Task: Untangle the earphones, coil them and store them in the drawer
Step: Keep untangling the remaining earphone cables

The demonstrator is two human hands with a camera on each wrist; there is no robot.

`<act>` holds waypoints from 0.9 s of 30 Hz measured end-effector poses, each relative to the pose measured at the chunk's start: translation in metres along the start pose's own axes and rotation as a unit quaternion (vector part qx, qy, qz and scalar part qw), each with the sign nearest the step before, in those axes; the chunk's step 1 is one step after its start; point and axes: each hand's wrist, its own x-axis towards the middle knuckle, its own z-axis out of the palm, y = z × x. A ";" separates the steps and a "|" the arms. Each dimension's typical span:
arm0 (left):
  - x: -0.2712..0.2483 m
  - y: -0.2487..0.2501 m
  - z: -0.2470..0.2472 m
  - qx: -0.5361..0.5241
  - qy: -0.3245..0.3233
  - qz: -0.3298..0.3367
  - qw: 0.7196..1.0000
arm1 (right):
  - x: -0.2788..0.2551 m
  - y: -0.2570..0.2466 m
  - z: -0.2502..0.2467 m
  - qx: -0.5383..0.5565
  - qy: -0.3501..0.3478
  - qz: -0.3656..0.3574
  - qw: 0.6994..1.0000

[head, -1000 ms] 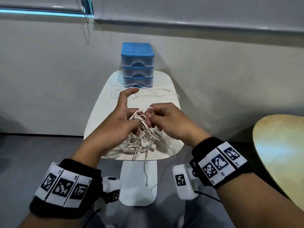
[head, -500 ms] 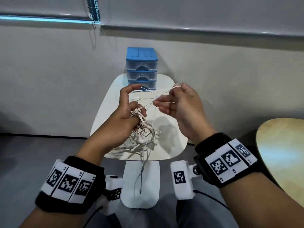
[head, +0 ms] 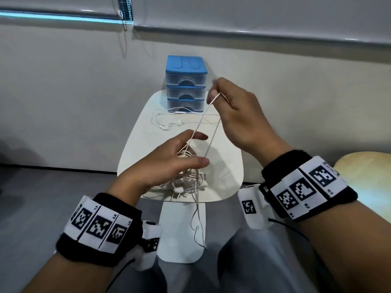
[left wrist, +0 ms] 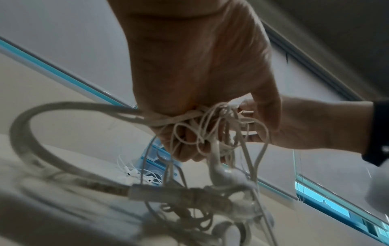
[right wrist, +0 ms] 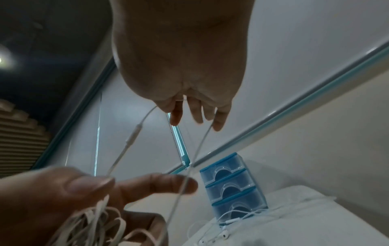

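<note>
A tangle of white earphones [head: 186,182] hangs from my left hand [head: 186,153] over the near edge of the small white table [head: 228,161]. That hand's lower fingers curl round the bundle [left wrist: 210,133], with thumb and forefinger stretched out. Higher and to the right, my right hand [head: 214,96] pinches a loop of cable pulled up out of the tangle. Two taut strands [head: 203,123] run down from it to the left hand, one carrying an inline remote [right wrist: 134,131]. A blue three-drawer unit [head: 186,85] stands at the table's far end, all drawers shut.
A second pair of white earphones [head: 169,125] lies loose on the table before the drawers. One cable end [head: 198,218] dangles past the table's front edge. A round wooden table [head: 364,182] stands at the right. A blind cord [head: 127,15] hangs on the wall.
My right hand has risen up and away from the left, drawing a loop of cable out of the tangle until it is taut. The left hand stays on the bundle.
</note>
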 end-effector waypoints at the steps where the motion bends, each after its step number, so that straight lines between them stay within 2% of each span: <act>1: 0.002 -0.001 0.001 0.025 0.012 -0.001 1.000 | 0.003 0.002 -0.002 -0.011 0.020 -0.004 1.000; 4: 0.007 -0.004 0.003 0.021 0.035 -0.019 0.999 | 0.012 0.003 -0.004 0.026 0.077 0.034 0.996; 7: 0.009 -0.003 0.003 0.020 0.039 -0.026 0.999 | 0.012 0.000 -0.009 -0.005 0.076 0.038 0.996; 10: 0.010 0.002 0.000 0.030 0.045 -0.020 0.998 | 0.008 0.007 -0.013 -0.072 0.010 0.074 0.995; 13: 0.013 0.003 -0.005 0.025 0.059 -0.019 0.998 | 0.000 0.018 -0.014 -0.129 -0.131 0.184 0.966; 15: 0.015 0.002 -0.006 0.030 0.071 -0.011 0.997 | -0.009 0.022 -0.009 -0.132 -0.207 0.205 0.948; 16: 0.017 0.002 -0.006 0.030 0.076 -0.007 0.997 | -0.013 0.024 -0.006 -0.108 -0.224 0.206 0.947; 21: 0.024 0.007 -0.005 0.018 0.068 -0.008 0.997 | -0.024 0.026 0.003 0.015 -0.248 0.205 0.947; 27: 0.023 0.011 -0.011 0.021 0.049 -0.009 0.999 | -0.020 0.022 -0.008 -0.018 -0.257 0.164 0.952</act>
